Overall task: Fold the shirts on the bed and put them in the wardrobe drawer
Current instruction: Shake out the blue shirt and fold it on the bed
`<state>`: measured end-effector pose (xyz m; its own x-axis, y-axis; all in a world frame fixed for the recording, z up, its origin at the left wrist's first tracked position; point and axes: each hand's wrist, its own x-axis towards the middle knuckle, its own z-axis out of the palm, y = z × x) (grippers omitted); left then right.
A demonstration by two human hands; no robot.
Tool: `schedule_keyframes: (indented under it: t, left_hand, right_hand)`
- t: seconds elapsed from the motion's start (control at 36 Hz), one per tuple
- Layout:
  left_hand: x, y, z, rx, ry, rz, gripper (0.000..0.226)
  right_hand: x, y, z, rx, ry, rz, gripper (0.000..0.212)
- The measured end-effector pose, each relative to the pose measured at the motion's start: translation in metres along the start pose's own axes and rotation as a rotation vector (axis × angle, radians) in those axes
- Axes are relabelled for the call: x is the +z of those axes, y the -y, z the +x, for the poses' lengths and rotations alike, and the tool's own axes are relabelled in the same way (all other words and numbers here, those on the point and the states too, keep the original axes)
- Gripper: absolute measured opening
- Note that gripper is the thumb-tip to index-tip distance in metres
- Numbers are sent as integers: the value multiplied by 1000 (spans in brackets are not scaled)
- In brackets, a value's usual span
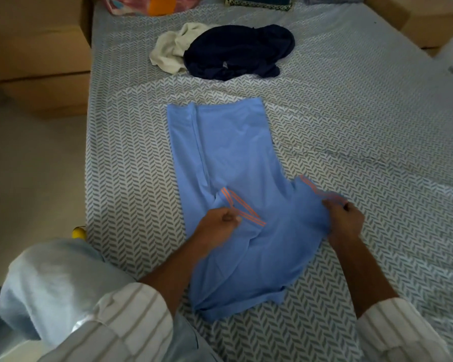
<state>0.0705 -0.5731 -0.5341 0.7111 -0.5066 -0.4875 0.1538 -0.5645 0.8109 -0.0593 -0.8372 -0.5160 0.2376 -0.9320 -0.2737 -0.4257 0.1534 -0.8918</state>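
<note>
A light blue shirt [228, 163] with orange-striped sleeve cuffs lies lengthwise on the bed [351, 126], its left side folded in. My left hand [220, 223] pinches the left sleeve by its striped cuff over the shirt's middle. My right hand [344, 218] grips the right sleeve's cuff at the shirt's right edge, lifting the cloth a little. Farther up the bed lie a crumpled navy shirt [238, 52] and a crumpled cream shirt [174, 49], touching each other.
The bed has a grey-and-white herringbone sheet. Cardboard boxes [37, 56] stand on the floor at the left, another box [413, 19] at the far right. Pillows or cushions [147, 3] sit at the head. A small yellow object [79, 232] lies by the bed's left edge.
</note>
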Motion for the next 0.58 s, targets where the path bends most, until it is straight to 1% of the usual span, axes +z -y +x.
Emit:
schedule_keyframes:
  t: [0.03,0.08,0.11,0.17,0.22,0.25,0.31,0.36,0.39,0.42,0.44,0.47,0.53,0.56,0.58]
  left_hand:
    - [-2,-3,3,-29,19,-95,19]
    - [-7,-14,5,-131,75,-301,19]
    - [-10,-21,5,-202,86,-387,22]
    - [-17,-29,6,-322,79,-500,41]
    - [-23,-30,9,-389,101,-576,63]
    - [-27,-31,9,-408,111,-611,70]
    - [-31,-32,12,-430,140,-709,78]
    - [-33,-36,12,-379,200,-904,80]
    - [-33,-37,13,-335,204,-996,79]
    - [-34,-36,14,-306,175,-1017,75]
    - [-33,-34,14,-295,137,-989,68]
    - [-33,-30,14,-286,72,-910,59]
    - [-31,-22,14,-246,-104,-716,30]
    - [-31,-16,15,-203,-160,-628,16]
    - [-32,-11,16,-158,-181,-556,8]
  right_hand:
    - [6,8,-11,-96,0,-68,28]
    - [18,23,-42,-261,45,-185,15]
    - [25,29,-59,-351,74,-224,14]
    - [39,34,-90,-508,170,-280,14]
    - [51,29,-114,-653,298,-317,8]
    - [56,25,-124,-720,362,-360,12]
    - [65,17,-142,-858,467,-440,22]
    - [73,9,-157,-1001,542,-465,22]
    - [77,2,-160,-1079,571,-477,19]
    - [81,-5,-163,-1153,590,-496,14]
    - [84,-11,-165,-1202,610,-529,11]
    - [86,-18,-165,-1229,628,-564,9]
    - [88,-28,-161,-1229,670,-615,13]
    - [87,-30,-159,-1213,693,-628,17]
    - [86,-30,-157,-1198,716,-646,26]
